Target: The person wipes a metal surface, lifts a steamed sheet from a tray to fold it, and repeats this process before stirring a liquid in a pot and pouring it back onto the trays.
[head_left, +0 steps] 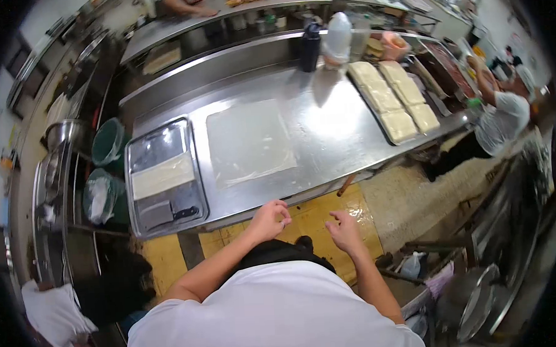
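My left hand (pixel 271 220) hovers just off the front edge of a steel table (pixel 323 150), its fingers loosely curled with nothing visible in them. To its right, my right hand (pixel 346 230) is in the air over the floor, thumb and fingers apart and holding nothing. A thin, pale, translucent sheet (pixel 248 140) lies flat on the table beyond my left hand. Left of that sheet, a metal tray (pixel 157 136) holds a pale, flat slab (pixel 163 176) and a wide-bladed cleaver (pixel 157 213) with a black handle.
At the table's right, another tray bears several pale slabs (pixel 383 97). A dark bottle (pixel 310 47) and a whitish bottle (pixel 338 37) stand at the back. Green bins (pixel 108 142) are at the left. One person (pixel 504 117) works at the right; another (pixel 54 313) is lower left.
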Demonstrator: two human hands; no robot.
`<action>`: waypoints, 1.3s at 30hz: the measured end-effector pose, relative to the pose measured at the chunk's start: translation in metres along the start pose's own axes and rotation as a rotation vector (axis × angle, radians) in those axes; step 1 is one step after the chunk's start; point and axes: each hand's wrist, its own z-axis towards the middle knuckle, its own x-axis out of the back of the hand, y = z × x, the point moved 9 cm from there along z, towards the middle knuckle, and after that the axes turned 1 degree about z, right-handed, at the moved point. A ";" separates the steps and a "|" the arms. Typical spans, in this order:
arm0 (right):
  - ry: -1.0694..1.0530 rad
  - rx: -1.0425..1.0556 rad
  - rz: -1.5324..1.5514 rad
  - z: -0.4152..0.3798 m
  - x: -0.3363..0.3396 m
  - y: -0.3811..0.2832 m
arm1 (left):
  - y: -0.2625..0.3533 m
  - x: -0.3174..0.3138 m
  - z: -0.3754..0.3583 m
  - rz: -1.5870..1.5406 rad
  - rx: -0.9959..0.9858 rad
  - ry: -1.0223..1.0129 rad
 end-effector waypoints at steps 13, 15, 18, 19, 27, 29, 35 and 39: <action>-0.150 0.118 -0.045 0.138 -0.045 -0.072 | -0.142 0.158 0.034 -0.027 0.341 0.487; -0.138 0.084 -0.045 0.155 -0.054 -0.082 | -0.168 0.196 0.056 -0.031 0.389 0.523; -0.131 0.048 -0.049 0.181 -0.071 -0.100 | -0.223 0.242 0.099 -0.047 0.469 0.556; -0.134 0.037 -0.060 0.189 -0.077 -0.105 | -0.228 0.261 0.113 0.010 0.484 0.565; -0.165 0.077 -0.127 0.254 -0.119 -0.174 | -0.277 0.337 0.218 0.357 0.421 0.641; -0.172 0.113 -0.141 0.268 -0.127 -0.183 | -0.298 0.333 0.236 0.359 0.511 0.513; -0.230 0.099 -0.145 0.301 -0.145 -0.202 | -0.319 0.329 0.254 0.433 0.577 0.366; -0.251 0.133 -0.120 0.310 -0.155 -0.197 | -0.327 0.331 0.253 0.300 0.655 0.359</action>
